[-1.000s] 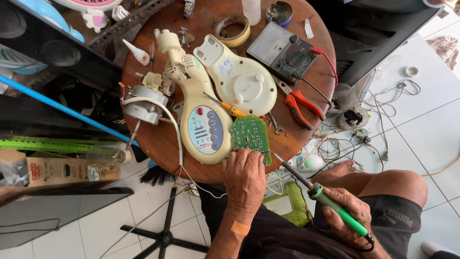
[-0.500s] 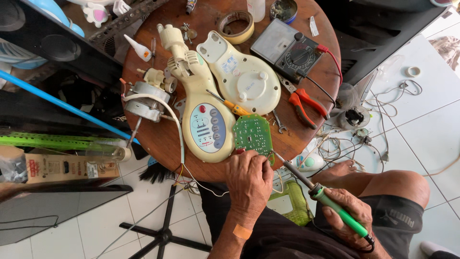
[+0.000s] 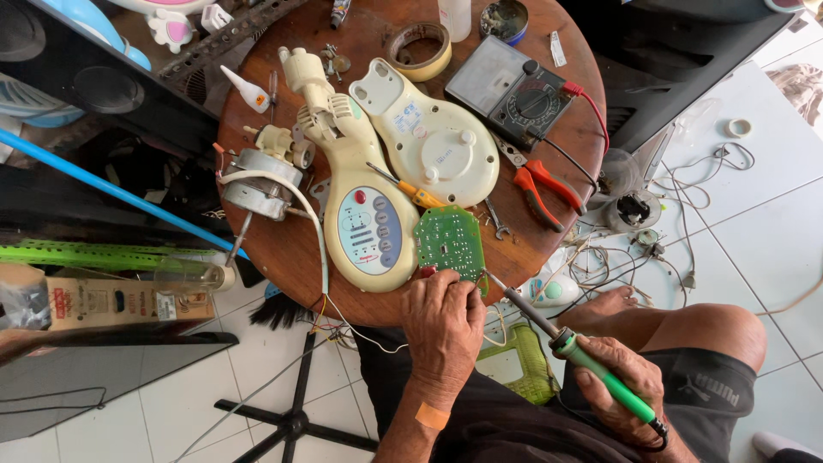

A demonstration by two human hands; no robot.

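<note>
My left hand (image 3: 443, 326) grips the near edge of a green circuit board (image 3: 448, 240) lying at the front edge of the round wooden table (image 3: 274, 249). My right hand (image 3: 619, 384) holds a green-handled soldering iron (image 3: 573, 351) over my thigh; its metal tip reaches up to the board's lower right corner. To the left of the board lies a cream fan control housing (image 3: 369, 227) with buttons. A small yellow-handled screwdriver (image 3: 410, 189) rests just above the board.
A cream round cover (image 3: 433, 141), a fan motor (image 3: 261, 180), a grey multimeter (image 3: 513, 93), red-handled pliers (image 3: 542, 189), a tape roll (image 3: 420, 50) and a glue bottle (image 3: 244, 90) crowd the table. Loose wires (image 3: 634, 249) lie on the white tiles at right. A fan stand base (image 3: 291, 416) sits below left.
The circuit board and my left hand have shifted slightly toward the table's front edge. The soldering iron tip now reaches the board's corner. The right hand stays on my thigh.
</note>
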